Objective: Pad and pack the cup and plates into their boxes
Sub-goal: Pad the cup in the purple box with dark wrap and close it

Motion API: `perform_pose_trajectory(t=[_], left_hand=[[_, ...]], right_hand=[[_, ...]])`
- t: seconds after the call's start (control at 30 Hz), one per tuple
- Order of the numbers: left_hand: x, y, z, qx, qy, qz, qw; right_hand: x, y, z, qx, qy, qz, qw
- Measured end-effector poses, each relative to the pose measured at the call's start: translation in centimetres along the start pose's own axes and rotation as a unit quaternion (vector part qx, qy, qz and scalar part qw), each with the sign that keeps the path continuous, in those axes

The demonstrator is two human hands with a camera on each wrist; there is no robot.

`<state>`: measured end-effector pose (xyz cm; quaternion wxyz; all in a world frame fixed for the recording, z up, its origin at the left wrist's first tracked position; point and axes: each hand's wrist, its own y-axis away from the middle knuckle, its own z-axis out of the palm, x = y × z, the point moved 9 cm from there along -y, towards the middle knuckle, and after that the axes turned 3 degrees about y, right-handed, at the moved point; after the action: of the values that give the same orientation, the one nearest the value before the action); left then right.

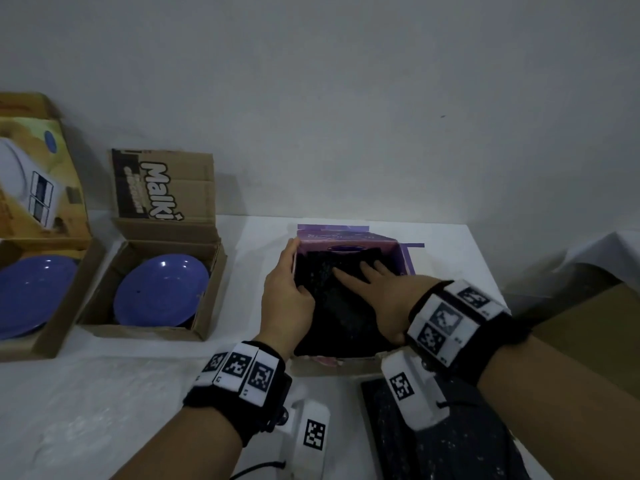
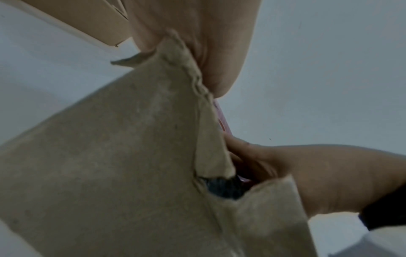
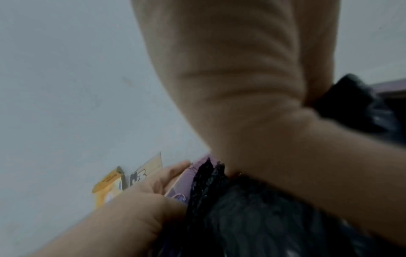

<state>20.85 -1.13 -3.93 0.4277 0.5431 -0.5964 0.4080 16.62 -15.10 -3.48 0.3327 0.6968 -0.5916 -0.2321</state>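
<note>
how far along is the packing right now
Done: a blue plate lies in each of two open cardboard boxes. In hand: left hand holds the purple box while right hand presses black padding inside. Left: closing boxes; the cup isn't visible.

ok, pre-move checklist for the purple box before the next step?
1. Purple box steadied: ok, left hand grips its left wall.
2. Black padding in box: ok, right hand presses it flat.
3. Padding fully seated: cannot tell.
4. Cup in box: cannot tell, hidden.
5. Blue plates boxed: ok, no padding visible over them.
6. Spare black padding nearby: ok.
</note>
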Motion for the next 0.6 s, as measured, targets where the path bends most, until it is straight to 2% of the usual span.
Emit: perform_pose_trajectory(t=[0.07,0.2,0.3,0.33,0.43,0.5,0.6], left_hand=[[0.0,0.0,0.0,0.002,0.007,0.000,1.000],[0.2,0.0,0.0,0.006,0.001,0.010,1.000],[0.3,0.0,-0.1,0.009,0.008,0.016,1.000],[0.2,0.0,-0.2,0.012,0.019,0.016,1.000],[0.0,0.1,-0.2,0.020,0.075,0.006,0.997],[0.1,0.1,-0.3,0.020,0.084,0.002,0.996],[0.1,0.0,-0.3,0.013,0.065,0.003,0.998]], right_hand=[[0.0,0.3,0.1,-0.012,-0.012,0.004,1.000],[-0.5,-0.2,1.6,0.031,-0.037,0.026,0.998],[-0.3,0.6,0.5,0.000,-0.020,0.020,1.000],[-0.4,1.0,-0.8,0.011,-0.013,0.008,1.000],[-2.5,0.8,-4.8,0.117,-0.048,-0.079,0.989],[-4.5,-0.4,-4.4,0.124,-0.055,-0.112,0.984],[-4.8,-2.9,-1.6,0.102,-0.009,-0.041,0.994]])
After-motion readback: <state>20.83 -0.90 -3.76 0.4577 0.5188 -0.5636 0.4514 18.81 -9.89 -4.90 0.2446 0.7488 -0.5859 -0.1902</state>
